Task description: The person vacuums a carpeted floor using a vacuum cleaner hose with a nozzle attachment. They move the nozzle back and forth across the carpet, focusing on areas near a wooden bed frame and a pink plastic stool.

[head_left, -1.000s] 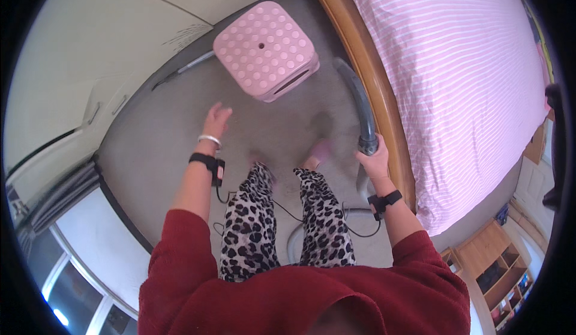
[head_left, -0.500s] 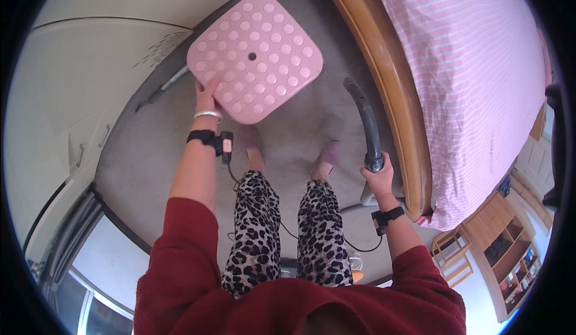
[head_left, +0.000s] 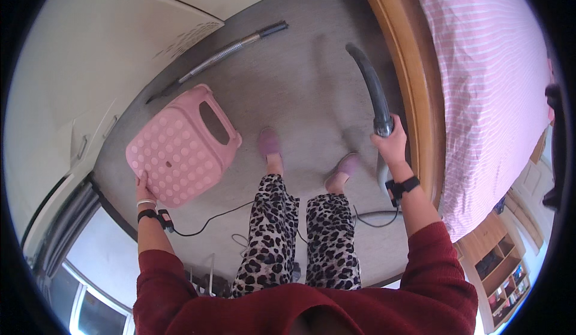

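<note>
A pink plastic stool (head_left: 177,155), its top covered in raised round dots, is tilted up at the left with its legs to the right. My left hand (head_left: 143,188) grips it by the near left edge of the top; some fingers are hidden. At the right, beside the bed, my right hand (head_left: 392,141) is closed round the grip of a vacuum cleaner hose handle (head_left: 369,77). The handle's dark curved tube points away from me, its far end free. A metal vacuum cleaner tube (head_left: 225,53) with dark ends lies on the floor along the white cabinet.
A wooden bed frame (head_left: 414,77) with a pink striped sheet (head_left: 492,95) borders the right side. The white cabinet (head_left: 78,77) stands at the left. Thin black cables (head_left: 210,220) hang near my legs. A grey floor (head_left: 294,83) lies between bed and cabinet.
My left hand has swung the stool left and nearer, tilting its legs into sight. The tube on the floor now shows more fully. My right hand keeps hold of the hose handle.
</note>
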The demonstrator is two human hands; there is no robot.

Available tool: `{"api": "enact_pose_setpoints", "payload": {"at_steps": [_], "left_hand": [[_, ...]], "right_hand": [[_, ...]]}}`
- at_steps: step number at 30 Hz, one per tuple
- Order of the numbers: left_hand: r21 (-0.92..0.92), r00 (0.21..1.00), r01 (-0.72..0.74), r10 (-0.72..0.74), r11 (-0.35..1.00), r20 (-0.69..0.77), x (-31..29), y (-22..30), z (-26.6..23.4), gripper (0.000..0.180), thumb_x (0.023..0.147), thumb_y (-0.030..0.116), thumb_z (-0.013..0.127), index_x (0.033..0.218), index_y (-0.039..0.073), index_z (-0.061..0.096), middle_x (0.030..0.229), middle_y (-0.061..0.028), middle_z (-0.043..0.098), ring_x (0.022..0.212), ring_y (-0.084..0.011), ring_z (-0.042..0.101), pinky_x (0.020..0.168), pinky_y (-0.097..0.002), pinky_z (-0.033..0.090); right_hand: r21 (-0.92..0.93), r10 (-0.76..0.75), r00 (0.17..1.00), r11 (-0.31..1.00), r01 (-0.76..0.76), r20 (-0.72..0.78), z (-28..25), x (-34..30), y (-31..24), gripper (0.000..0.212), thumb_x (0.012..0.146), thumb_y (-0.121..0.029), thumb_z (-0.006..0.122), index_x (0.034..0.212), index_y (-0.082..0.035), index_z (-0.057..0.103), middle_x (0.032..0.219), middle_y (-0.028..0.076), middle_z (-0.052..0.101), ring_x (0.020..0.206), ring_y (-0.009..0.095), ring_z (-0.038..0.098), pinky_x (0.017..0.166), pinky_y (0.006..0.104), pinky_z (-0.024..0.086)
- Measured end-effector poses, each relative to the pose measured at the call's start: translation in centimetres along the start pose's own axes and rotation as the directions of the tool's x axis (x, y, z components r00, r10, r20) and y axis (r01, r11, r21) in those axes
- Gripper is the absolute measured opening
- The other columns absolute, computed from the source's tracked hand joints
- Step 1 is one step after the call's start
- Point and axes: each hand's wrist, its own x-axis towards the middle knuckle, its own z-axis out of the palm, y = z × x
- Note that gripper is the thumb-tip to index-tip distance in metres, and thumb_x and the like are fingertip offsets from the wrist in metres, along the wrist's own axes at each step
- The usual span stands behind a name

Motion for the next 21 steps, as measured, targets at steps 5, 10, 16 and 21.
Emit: {"api": "enact_pose_setpoints", "payload": {"at_steps": [5,10,16,21], "left_hand": [[0.362,0.885,0.172,0.017,0.916,-0.465,3.2,-2.8,-3.2,0.073,0.079,0.017,0.071,0.143,0.006,0.038,0.136,-0.0173,0.049,0.124,-0.0327,0.049,0.101,-0.0468,0.042],[0.962,0.731,-0.242,0.676,0.128,0.094,0.4,-2.8,7.3,0.069,0.075,0.017,0.071,0.137,0.003,0.045,0.136,-0.0218,0.048,0.128,-0.0377,0.042,0.108,-0.0458,0.033],[0.674,0.669,-0.727,0.360,0.131,0.651,-2.8,-5.5,31.0,0.066,0.072,0.019,0.072,0.133,0.008,0.048,0.140,-0.0211,0.040,0.131,-0.0404,0.037,0.110,-0.0446,0.032],[0.651,0.634,-0.759,0.200,-0.026,0.747,7.4,-7.1,45.1,0.066,0.073,0.020,0.073,0.133,0.013,0.049,0.142,-0.0196,0.037,0.129,-0.0407,0.041,0.108,-0.0443,0.035]], "right_hand": [[-0.031,-0.107,0.994,0.994,0.107,0.023,3.9,4.7,-4.7,0.052,0.063,-0.016,0.072,0.110,-0.004,0.055,0.090,0.022,0.066,0.089,0.040,0.065,0.078,0.0428,0.051],[-0.027,-0.129,0.990,0.991,0.128,-0.060,7.1,9.0,-4.2,0.057,0.063,-0.018,0.073,0.116,-0.006,0.054,0.096,0.022,0.066,0.094,0.039,0.065,0.081,0.0422,0.051],[0.032,-0.159,0.977,0.986,0.165,-0.140,8.6,13.2,1.1,0.059,0.066,-0.016,0.073,0.120,-0.008,0.053,0.097,0.020,0.067,0.094,0.036,0.066,0.082,0.0410,0.052],[0.168,-0.215,0.953,0.953,0.252,-0.211,10.5,16.0,4.0,0.059,0.069,-0.016,0.074,0.123,-0.006,0.051,0.094,0.015,0.066,0.090,0.025,0.067,0.084,0.0347,0.051]]}}
